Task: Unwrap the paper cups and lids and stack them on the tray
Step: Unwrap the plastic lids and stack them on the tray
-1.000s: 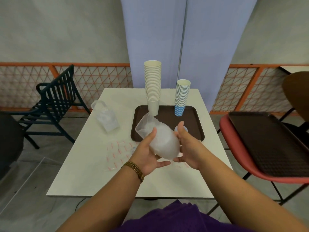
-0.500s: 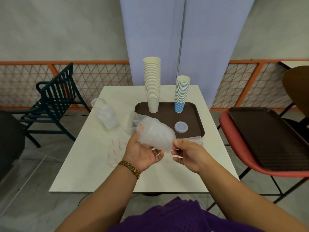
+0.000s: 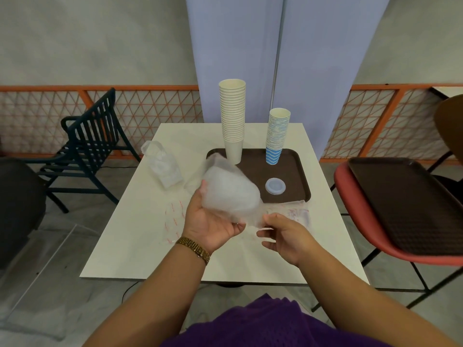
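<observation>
1. Left hand [image 3: 213, 221]: palm up above the table's [image 3: 130, 246] near half; fingers curled under the wrapped sleeve of lids [image 3: 231, 194], cradling it.
2. Right hand [image 3: 284, 235]: just right of the sleeve; thumb and forefinger pinching its loose plastic end.
3. Brown tray [image 3: 298, 176]: at the far right of the table; carrying a tall white cup stack [image 3: 232, 121], a blue-patterned cup stack [image 3: 276, 136], one lid [image 3: 275, 186] near its front edge.
4. Second plastic bag [image 3: 161, 166]: near the left edge.
</observation>
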Tool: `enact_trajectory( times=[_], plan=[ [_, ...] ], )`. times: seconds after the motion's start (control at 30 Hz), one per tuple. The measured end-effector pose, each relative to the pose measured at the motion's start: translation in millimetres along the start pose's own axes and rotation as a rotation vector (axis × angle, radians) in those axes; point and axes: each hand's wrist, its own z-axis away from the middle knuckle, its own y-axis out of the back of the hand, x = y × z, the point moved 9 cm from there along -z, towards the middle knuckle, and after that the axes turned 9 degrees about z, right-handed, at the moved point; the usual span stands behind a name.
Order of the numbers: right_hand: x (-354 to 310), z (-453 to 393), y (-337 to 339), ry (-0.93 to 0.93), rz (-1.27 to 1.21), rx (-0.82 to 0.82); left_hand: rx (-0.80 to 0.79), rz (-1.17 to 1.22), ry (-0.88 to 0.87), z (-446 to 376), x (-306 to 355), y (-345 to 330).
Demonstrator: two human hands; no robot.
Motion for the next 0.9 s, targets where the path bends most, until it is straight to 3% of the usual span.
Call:
enact_trajectory(
  times=[0.2,0.33,0.5,0.63,0.73,0.9],
  plan=[
    [29.2,-1.3,7.4,-0.116,0.315,0.134,0.026,-0.041,0.008,-3.0,0.3,0.3],
    [-13.2,4.8,19.5,0.069,0.118,0.292,0.195,-0.241,-0.077,-2.4,13.0,11.8],
    [-38.0,13.2,-25.8,0.100,0.118,-0.133,0.268,-0.625,-0.074,-3.4,9.1,7.1],
    [-28.1,11.2,-27.1,0.030,-0.062,-0.123,0.197,-0.838,-0.049,-4.4,-2.0,-9.3],
    [-25.7,10.0,-23.4,0.019,-0.165,-0.155,0.190,-0.790,-0.013,-5.9,-1.7,-9.2],
    [-28.7,8.3,-22.8,0.022,-0.412,-0.291,0.286,-0.615,-0.097,-1.9,6.7,9.7]
  ],
)
